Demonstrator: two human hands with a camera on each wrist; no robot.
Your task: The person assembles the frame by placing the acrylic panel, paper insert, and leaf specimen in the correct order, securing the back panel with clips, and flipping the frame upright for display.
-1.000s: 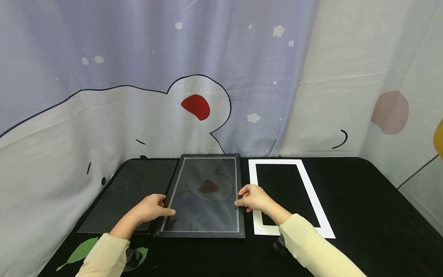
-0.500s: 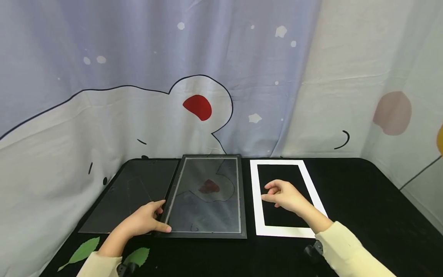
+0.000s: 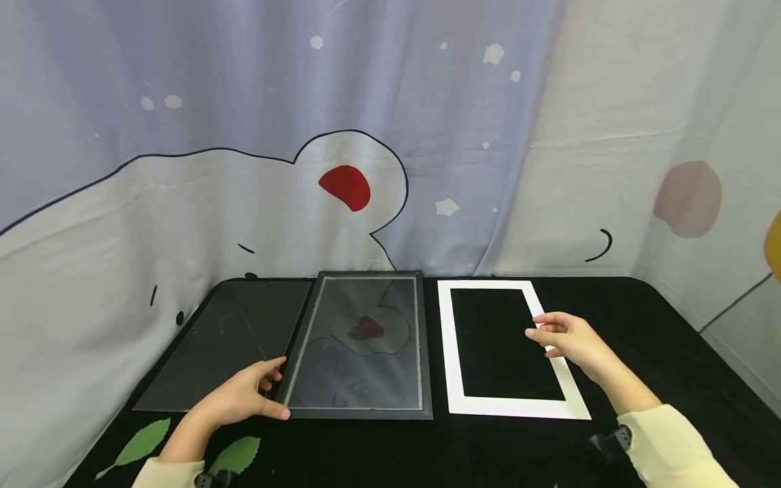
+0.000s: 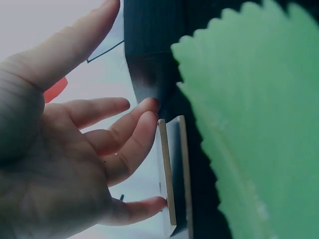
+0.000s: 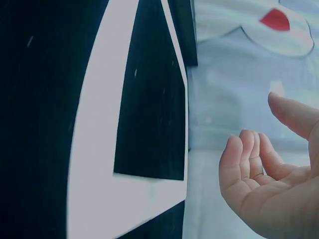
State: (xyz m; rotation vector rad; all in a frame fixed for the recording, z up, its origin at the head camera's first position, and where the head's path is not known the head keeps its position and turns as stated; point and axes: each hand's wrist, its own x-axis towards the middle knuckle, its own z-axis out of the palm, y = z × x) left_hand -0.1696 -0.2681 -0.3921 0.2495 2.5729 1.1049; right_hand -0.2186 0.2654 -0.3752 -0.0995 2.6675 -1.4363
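Observation:
My left hand (image 3: 241, 396) hangs by the lower left corner of a dark picture frame (image 3: 427, 352) with a reflective pane (image 3: 378, 373). Its fingers are spread and hold nothing; whether the thumb touches the frame I cannot tell. To the left lies a dark flat panel (image 3: 244, 318), partly behind that hand. My right hand (image 3: 570, 342) is over the right side of a white rectangular mat board (image 3: 454, 379) with a cut-out middle. Loosely bent fingers, with nothing between them, show in the right wrist view. The left wrist view shows thin tan board edges (image 4: 168, 174) beside the left fingers.
Two green leaves, one at the left (image 3: 143, 440) and one nearer the left wrist (image 3: 239, 454), lie at the front of the black-covered table (image 3: 659, 352). A patterned curtain (image 3: 244, 210) hangs behind the table and along its right side.
My right hand has left the frame's right edge and moved right across the mat board. My left hand has slid down the frame's left side toward the near corner. The frame has stayed put.

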